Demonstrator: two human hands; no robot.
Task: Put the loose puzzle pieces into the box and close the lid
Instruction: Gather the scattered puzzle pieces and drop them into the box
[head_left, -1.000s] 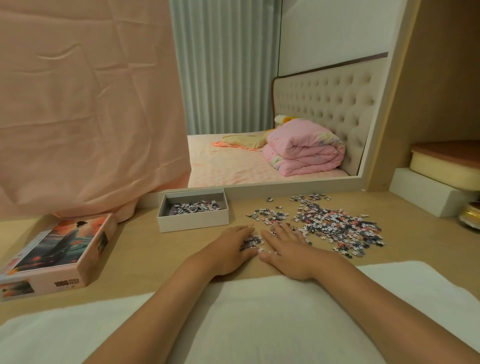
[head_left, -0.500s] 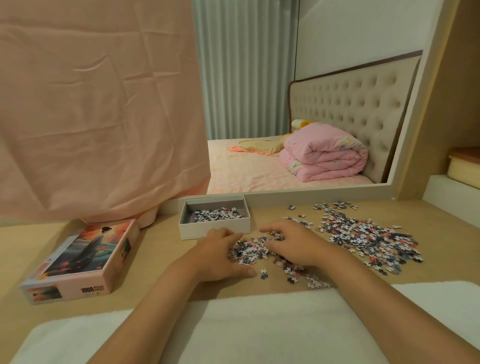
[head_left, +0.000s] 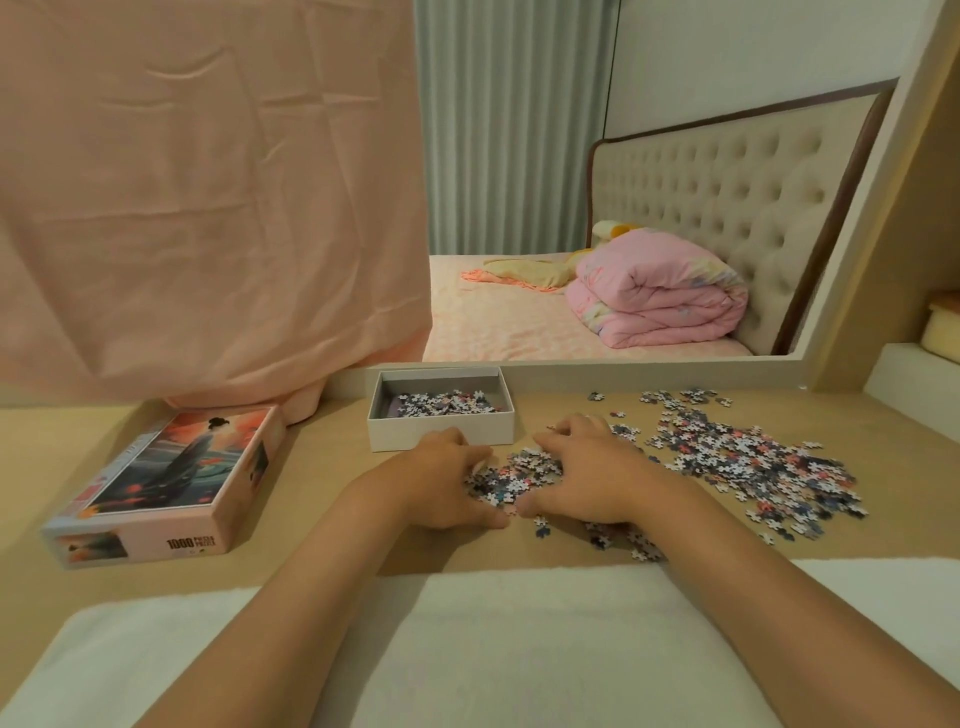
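Towel (head_left: 493, 623), white, is lying across the bottom of the frame, with both forearms passing over it. Just beyond, at centre frame, left hand (head_left: 441, 483) and right hand (head_left: 587, 478) are cupping a small heap (head_left: 519, 473) of puzzle pieces between them on the tan table (head_left: 322, 467). Fingers of both hands are curling inward round the heap's sides, thumbs nearly meeting at its near edge. The heap appears to be resting on the table, though whether any of it is being lifted is hard to tell from this angle. A few strays (head_left: 543, 531) are lying by the right wrist.

Right of centre, the loose spread (head_left: 753, 457) is covering a broad patch of table, well apart from the box. Box (head_left: 441, 434), open and white-walled, is sitting just beyond the left hand's knuckles and holding a thin layer of pieces (head_left: 441, 402). Lid (head_left: 171, 467), printed side up, is lying at lower left, apart from the box.

Handling, as a judgement: the pieces are looking like thin card, light, stiff and free-sliding. They are likely to spill through any gap, so scooping from both sides with the hand edges down on the table should be suiting better than pinching. The lid is looking light and rigid, so its long sides seem the place to be taking hold.

Far field: pink cloth (head_left: 208, 208) is hanging at upper left, and a folded pink quilt (head_left: 660, 296) is lying on a bed at upper right.
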